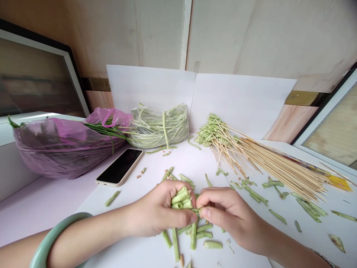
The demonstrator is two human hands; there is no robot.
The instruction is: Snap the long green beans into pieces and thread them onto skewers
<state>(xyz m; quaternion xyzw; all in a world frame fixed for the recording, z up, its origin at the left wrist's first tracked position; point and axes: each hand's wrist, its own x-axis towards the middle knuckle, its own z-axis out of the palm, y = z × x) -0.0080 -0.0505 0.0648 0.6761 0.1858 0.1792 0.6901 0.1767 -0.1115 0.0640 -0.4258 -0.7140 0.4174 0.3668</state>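
Note:
My left hand (163, 210) is closed around a small bunch of cut green bean pieces (182, 199), their ends pointing up between thumb and fingers. Close beside it, my right hand (225, 212) pinches with thumb and forefinger at a green bean piece on the right side of that bunch. The fingertips of both hands nearly meet, and the pinched piece is mostly hidden. Below the hands, loose cut bean pieces (193, 236) lie on white paper (134, 242), with a few small brown beans among them.
A phone (121, 166) lies at left, near a purple plastic bag (64, 149) of greens. Behind stands a clear bag of long beans (160, 126). At right are wooden skewers (276, 163), skewered bean pieces (210, 130) and scattered scraps (308, 208). White boards (242, 104) stand against the wall.

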